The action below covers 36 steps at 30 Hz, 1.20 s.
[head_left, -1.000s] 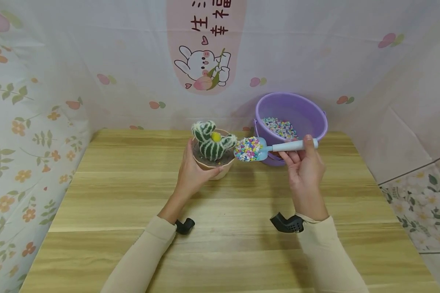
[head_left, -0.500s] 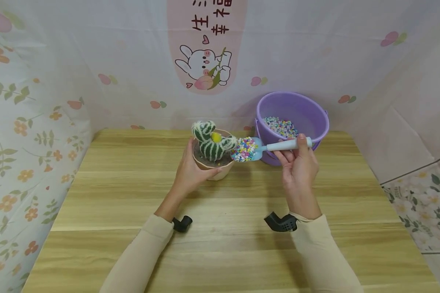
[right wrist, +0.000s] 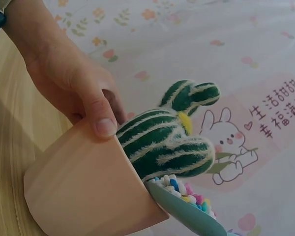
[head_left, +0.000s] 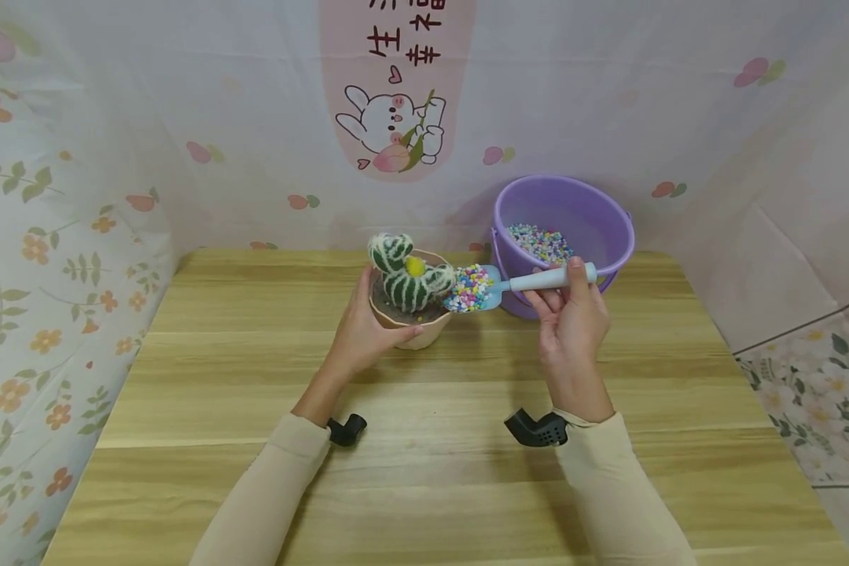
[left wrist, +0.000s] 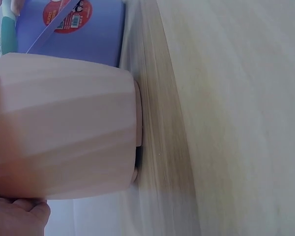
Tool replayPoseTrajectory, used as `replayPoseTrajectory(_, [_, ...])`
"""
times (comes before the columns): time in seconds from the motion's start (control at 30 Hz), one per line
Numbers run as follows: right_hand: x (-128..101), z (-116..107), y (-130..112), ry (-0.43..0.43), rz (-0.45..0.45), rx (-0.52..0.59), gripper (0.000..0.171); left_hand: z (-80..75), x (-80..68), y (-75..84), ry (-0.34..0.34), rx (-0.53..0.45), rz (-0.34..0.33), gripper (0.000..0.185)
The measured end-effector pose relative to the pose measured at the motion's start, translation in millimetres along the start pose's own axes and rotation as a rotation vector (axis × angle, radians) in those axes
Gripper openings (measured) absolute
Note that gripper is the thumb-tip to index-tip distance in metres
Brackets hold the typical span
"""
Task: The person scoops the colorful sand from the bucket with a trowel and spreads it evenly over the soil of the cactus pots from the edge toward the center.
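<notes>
My left hand grips a peach-coloured flower pot at its left side, thumb along the front rim. A green-and-white striped cactus with a yellow bloom stands in the pot's grey soil. With my right hand I hold the handle of a light blue hand scoop, thumb on top. Multicoloured pebbles fill its blade. The scoop's tip lies over the pot's right rim, right under the cactus's side arm. From the left wrist view, the pot's base is close to the table.
Behind the scoop stands a purple bucket with more coloured pebbles inside. A wooden table is under everything. A printed cloth hangs right behind the table's far edge.
My right hand has moved left with the loaded scoop, bringing its tip from beside the pot to over its rim. The left hand keeps its grip on the pot.
</notes>
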State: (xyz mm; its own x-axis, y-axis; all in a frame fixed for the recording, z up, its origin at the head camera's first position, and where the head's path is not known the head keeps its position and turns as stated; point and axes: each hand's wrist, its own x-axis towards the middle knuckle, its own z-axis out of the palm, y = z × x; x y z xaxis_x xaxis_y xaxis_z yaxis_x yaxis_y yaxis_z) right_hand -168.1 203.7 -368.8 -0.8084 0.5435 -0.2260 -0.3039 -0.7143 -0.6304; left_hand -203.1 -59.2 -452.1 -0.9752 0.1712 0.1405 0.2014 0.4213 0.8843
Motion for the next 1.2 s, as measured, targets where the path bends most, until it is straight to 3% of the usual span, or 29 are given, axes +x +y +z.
replayPoseTrajectory(0.4, [0.3,2.3,-0.5,-0.004,-0.005,-0.016,0.031,-6.9,3.8,-0.7,-0.060,-0.049,0.043,0.122])
replayPoseTrajectory(1.2, [4.7,11.6,-0.5,-0.014,-0.006,-0.028,0.031,-12.2,5.2,-2.1,-0.114,-0.076,-0.006,0.124])
